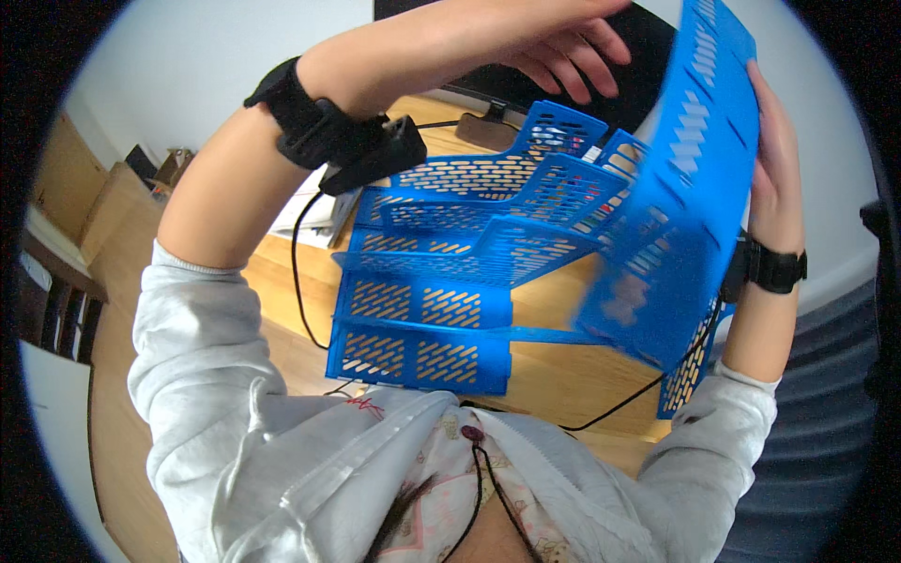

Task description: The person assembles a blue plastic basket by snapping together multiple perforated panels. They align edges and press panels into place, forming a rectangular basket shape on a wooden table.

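Note:
A blue plastic desktop file rack (436, 249) with slotted walls and several dividers stands on the table in front of me. At its right a large slotted blue panel (718, 122) is raised on a slant, its lower part smeared by motion. My right hand (774, 141) holds this panel by its right edge; most of its fingers are hidden behind the sheet. Above the far side of the rack, my left hand (572, 56) is stretched out with its fingers apart and nothing visible in them, a little left of the panel.
A dark monitor (638, 66) stands on the wooden table (554, 375) behind the rack. White papers (314, 220) lie left of the rack. Black cables (298, 272) hang from both wrist straps. A dark chair (56, 300) is at the far left, grey pleated fabric at right.

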`<control>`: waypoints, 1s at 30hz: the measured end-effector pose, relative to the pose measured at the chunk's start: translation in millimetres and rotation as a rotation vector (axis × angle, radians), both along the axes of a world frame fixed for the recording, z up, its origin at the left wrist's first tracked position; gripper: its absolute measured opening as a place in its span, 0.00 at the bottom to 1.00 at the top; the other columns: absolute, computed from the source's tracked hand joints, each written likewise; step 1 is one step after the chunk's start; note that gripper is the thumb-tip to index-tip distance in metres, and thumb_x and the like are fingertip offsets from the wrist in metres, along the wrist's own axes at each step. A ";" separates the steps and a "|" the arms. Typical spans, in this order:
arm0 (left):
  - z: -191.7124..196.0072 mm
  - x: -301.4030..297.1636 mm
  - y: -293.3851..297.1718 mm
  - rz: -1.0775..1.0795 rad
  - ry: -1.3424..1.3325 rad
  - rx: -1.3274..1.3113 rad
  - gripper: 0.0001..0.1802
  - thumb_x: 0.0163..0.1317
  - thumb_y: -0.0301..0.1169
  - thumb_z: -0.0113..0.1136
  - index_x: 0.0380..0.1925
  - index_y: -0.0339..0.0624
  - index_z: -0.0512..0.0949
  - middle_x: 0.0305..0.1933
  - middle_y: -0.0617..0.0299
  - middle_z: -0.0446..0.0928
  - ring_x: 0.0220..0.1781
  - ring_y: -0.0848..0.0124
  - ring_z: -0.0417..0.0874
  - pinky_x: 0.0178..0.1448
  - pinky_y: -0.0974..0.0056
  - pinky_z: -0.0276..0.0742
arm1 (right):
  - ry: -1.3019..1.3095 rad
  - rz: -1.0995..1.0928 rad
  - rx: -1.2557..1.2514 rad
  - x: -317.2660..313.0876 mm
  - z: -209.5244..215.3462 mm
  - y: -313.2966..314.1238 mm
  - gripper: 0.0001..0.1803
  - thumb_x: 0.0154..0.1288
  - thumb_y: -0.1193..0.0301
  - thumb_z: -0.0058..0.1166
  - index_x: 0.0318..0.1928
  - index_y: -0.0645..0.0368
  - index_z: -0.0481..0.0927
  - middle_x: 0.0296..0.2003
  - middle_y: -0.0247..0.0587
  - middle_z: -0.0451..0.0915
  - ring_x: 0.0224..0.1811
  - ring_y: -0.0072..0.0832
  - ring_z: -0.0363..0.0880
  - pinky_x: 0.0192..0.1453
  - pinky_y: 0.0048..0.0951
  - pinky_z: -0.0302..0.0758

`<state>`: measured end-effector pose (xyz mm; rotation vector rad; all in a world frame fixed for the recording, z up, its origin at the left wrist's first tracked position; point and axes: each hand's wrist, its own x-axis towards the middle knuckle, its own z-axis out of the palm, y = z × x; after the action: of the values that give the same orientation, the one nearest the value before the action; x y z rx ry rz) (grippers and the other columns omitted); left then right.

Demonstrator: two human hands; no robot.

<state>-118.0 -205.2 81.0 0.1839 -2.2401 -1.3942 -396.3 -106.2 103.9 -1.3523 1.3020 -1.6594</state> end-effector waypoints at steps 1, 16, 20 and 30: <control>3.8 10.4 13.7 -0.017 -0.030 0.021 0.37 0.60 0.62 0.40 0.45 0.36 0.72 0.38 0.60 0.75 0.35 0.74 0.75 0.40 0.71 0.72 | 0.061 0.014 0.005 8.2 3.8 -11.3 0.25 0.66 0.59 0.46 0.53 0.68 0.67 0.46 0.54 0.75 0.42 0.30 0.79 0.42 0.27 0.81; -118.0 220.1 -75.6 0.763 -0.141 0.171 0.28 0.61 0.35 0.55 0.58 0.33 0.63 0.51 0.55 0.73 0.48 0.72 0.76 0.53 0.68 0.74 | 0.474 0.185 0.044 37.9 -19.3 18.8 0.25 0.71 0.54 0.31 0.57 0.60 0.65 0.45 0.47 0.77 0.44 0.27 0.78 0.53 0.25 0.71; -169.4 233.3 -97.8 0.759 -0.225 0.356 0.26 0.62 0.33 0.55 0.58 0.33 0.63 0.49 0.58 0.74 0.46 0.72 0.76 0.52 0.67 0.73 | 0.368 0.186 0.015 34.4 -43.9 55.9 0.26 0.71 0.54 0.31 0.57 0.61 0.64 0.44 0.47 0.76 0.43 0.27 0.77 0.52 0.26 0.70; -199.8 225.3 -108.8 0.972 -0.601 -0.105 0.22 0.58 0.35 0.58 0.50 0.34 0.72 0.49 0.46 0.75 0.46 0.61 0.79 0.50 0.62 0.75 | 0.333 0.136 0.292 22.1 -97.2 100.6 0.12 0.64 0.72 0.42 0.47 0.62 0.70 0.36 0.40 0.78 0.29 0.17 0.75 0.32 0.16 0.70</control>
<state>107.3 -314.0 -118.8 1.5755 -2.0946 -0.7114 -374.2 -5.6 6.7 -1.5383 1.5321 -1.1321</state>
